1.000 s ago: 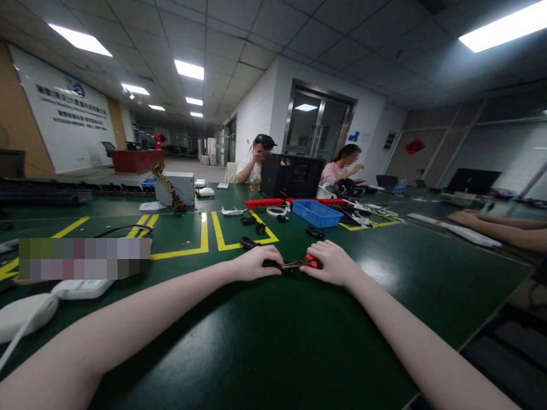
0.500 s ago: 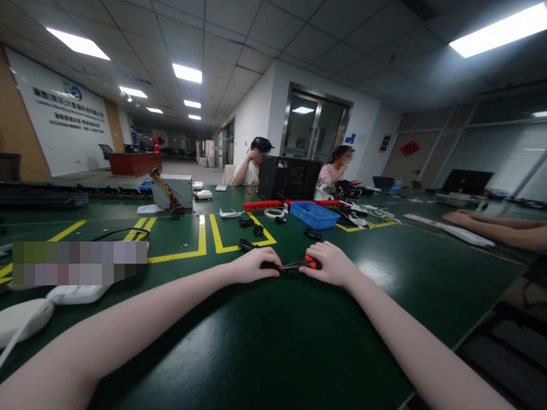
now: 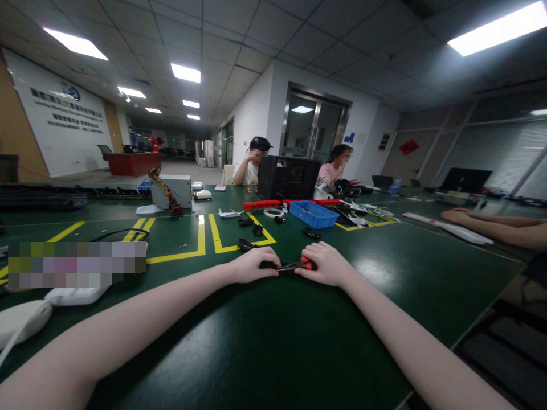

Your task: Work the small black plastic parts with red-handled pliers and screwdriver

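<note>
Both my arms reach forward over a dark green table [image 3: 265, 341]. My left hand [image 3: 252, 265] is closed on a small black part [image 3: 268, 265] that rests on the table. My right hand [image 3: 321, 264] is closed round the red and black handles of a pair of pliers [image 3: 294, 265]. The pliers' tip points left and meets the black part between my hands. Several more small black parts [image 3: 247, 245] lie just beyond my left hand.
Yellow tape lines [image 3: 204, 234] mark the table. Farther back stand a blue bin [image 3: 314, 213], red trays [image 3: 261, 204], a black computer case [image 3: 289, 177] and a power supply with wires [image 3: 171, 192]. Two people sit behind it. Another person's forearm [image 3: 491, 225] lies at right. White devices [image 3: 25, 313] sit at left.
My hands have drawn slightly closer together around the pliers and the black part. The view has shifted a little.
</note>
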A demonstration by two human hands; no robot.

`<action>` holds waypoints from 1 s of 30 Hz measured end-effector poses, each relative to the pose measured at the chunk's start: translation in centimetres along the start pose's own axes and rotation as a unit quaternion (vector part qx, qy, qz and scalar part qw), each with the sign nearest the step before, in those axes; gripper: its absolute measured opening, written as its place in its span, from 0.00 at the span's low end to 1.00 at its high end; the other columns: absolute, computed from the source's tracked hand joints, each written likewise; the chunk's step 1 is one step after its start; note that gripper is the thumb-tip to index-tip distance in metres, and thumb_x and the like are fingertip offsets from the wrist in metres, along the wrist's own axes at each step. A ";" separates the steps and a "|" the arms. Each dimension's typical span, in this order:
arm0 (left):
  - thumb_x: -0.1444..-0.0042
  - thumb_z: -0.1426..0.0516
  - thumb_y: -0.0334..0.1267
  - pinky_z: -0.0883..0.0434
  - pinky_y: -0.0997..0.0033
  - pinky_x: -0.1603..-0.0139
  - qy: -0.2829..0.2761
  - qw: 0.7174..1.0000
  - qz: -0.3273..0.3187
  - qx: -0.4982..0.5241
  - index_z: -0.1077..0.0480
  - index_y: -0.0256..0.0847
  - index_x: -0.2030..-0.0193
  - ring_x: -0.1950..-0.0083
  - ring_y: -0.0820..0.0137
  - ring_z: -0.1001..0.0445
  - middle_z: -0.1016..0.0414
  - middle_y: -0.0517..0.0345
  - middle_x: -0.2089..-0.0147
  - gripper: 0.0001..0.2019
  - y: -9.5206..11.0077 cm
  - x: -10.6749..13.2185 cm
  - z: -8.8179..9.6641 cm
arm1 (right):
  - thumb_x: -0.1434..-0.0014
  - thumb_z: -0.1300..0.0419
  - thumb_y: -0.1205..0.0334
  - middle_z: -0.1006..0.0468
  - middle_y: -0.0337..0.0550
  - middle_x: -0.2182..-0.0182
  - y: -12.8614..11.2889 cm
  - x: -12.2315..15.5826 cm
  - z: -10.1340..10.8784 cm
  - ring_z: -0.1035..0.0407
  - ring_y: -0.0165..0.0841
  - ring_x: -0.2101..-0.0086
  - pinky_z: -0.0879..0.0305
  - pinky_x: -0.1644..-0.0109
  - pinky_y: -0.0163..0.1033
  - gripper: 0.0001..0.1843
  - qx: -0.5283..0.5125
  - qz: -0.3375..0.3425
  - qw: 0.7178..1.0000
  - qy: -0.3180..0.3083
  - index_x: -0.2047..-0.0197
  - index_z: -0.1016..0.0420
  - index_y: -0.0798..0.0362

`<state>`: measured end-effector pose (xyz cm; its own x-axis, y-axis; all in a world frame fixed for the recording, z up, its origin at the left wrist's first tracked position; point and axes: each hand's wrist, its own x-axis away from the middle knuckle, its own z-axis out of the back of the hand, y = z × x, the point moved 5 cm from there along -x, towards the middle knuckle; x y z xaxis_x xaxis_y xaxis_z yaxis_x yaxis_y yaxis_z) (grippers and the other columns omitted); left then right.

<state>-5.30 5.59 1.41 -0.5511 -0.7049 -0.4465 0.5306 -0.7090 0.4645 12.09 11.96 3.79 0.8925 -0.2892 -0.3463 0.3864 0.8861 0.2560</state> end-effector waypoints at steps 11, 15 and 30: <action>0.41 0.41 0.35 0.32 0.65 0.47 0.001 1.000 0.001 0.007 0.27 0.39 0.56 0.52 0.66 0.28 0.28 0.51 0.53 0.08 0.1 0.0 0.0 | 0.39 0.48 0.42 0.29 0.45 0.70 1.4 0.8 1.5 0.37 0.35 0.67 0.47 0.61 0.40 0.21 0.018 -0.019 0.998 0.054 0.68 0.32 0.53; 0.41 0.41 0.35 0.32 0.65 0.47 -0.002 1.000 0.002 0.007 0.26 0.39 0.56 0.52 0.66 0.28 0.28 0.51 0.54 0.08 0.1 0.0 0.0 | 0.37 0.50 0.46 0.29 0.45 0.69 1.3 0.7 1.3 0.37 0.35 0.66 0.47 0.61 0.40 0.19 0.014 -0.013 0.999 0.046 0.67 0.32 0.53; 0.41 0.42 0.35 0.33 0.66 0.47 -0.008 1.000 0.007 -0.005 0.27 0.39 0.56 0.52 0.66 0.29 0.29 0.51 0.54 0.07 0.4 0.0 0.1 | 0.32 0.57 0.55 0.30 0.45 0.68 0.5 0.2 0.2 0.37 0.33 0.67 0.48 0.61 0.40 0.20 0.032 0.002 0.999 0.017 0.68 0.30 0.53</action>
<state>-5.18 5.33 1.70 -0.5531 -0.7150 -0.4275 0.5455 -0.6987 0.4628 12.49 12.26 4.06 0.8861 -0.2717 -0.3755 0.3976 0.8620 0.3145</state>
